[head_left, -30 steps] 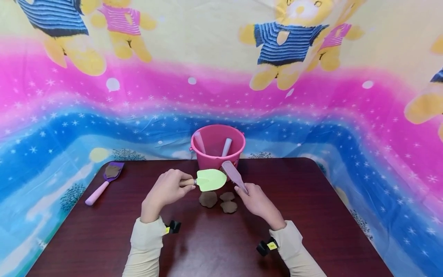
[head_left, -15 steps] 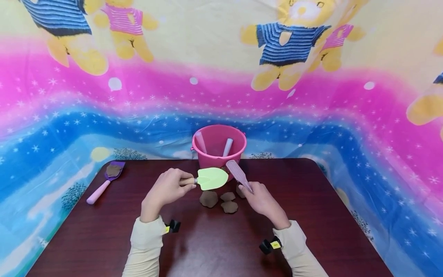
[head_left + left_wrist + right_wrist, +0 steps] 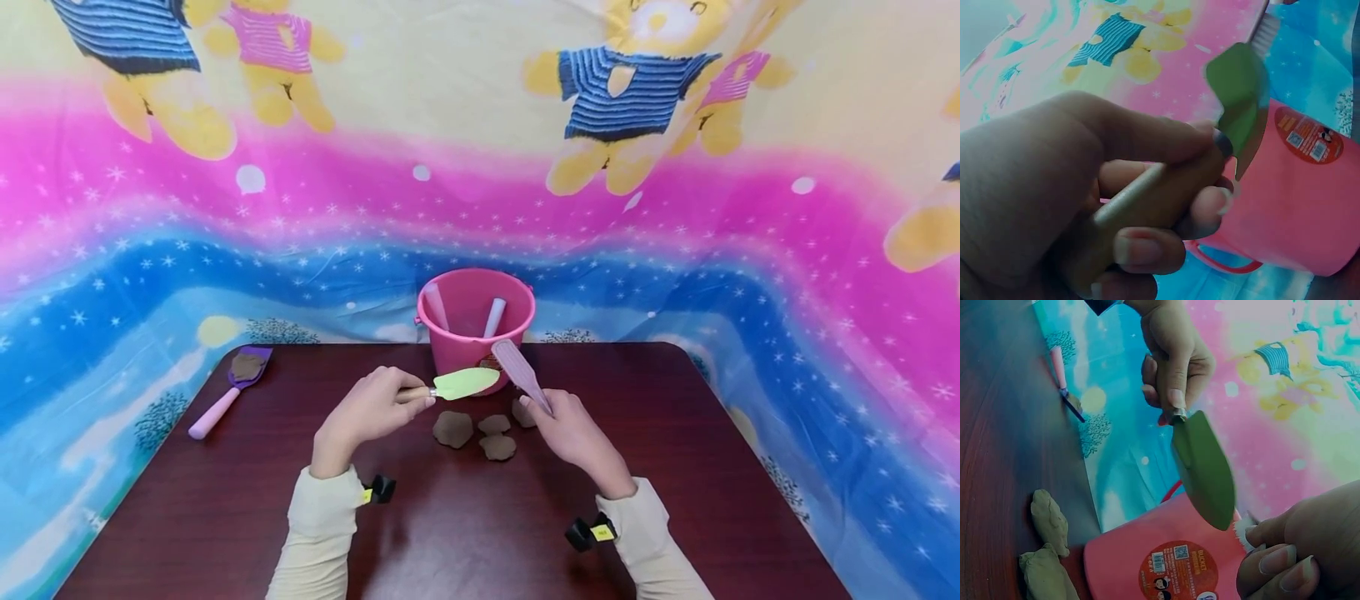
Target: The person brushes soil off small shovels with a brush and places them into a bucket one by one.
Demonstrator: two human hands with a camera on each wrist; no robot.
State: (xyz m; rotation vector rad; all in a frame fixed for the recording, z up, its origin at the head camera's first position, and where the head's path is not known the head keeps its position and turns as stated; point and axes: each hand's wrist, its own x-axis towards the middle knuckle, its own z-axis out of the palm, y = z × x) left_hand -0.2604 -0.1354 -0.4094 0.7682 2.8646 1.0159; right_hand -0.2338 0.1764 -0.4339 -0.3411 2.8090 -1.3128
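Note:
In the head view my left hand [image 3: 369, 421] grips the wooden handle of a small green trowel [image 3: 465, 382]. Its blade is tilted nearly edge-on, close in front of the pink bucket [image 3: 457, 351]. My right hand [image 3: 573, 427] holds a pale purple brush [image 3: 517, 367], its long head slanting up toward the bucket's front; white bristles [image 3: 1244, 532] show past the fingers in the right wrist view. Below the tools, several flat brown clay lumps [image 3: 453, 429] lie on the table. One lump [image 3: 523, 413] is partly hidden by the right hand.
A purple shovel [image 3: 215, 415] bearing a brown lump [image 3: 247, 367] lies at the table's far left. Two pale handles stand in the bucket, one being a lilac handle [image 3: 494, 317]. Behind the dark red table [image 3: 450, 533] hangs a printed bear cloth [image 3: 480, 208].
The trowel's blade has turned from showing its broad face to nearly edge-on. My right hand and the brush have moved slightly right, uncovering a clay lump.

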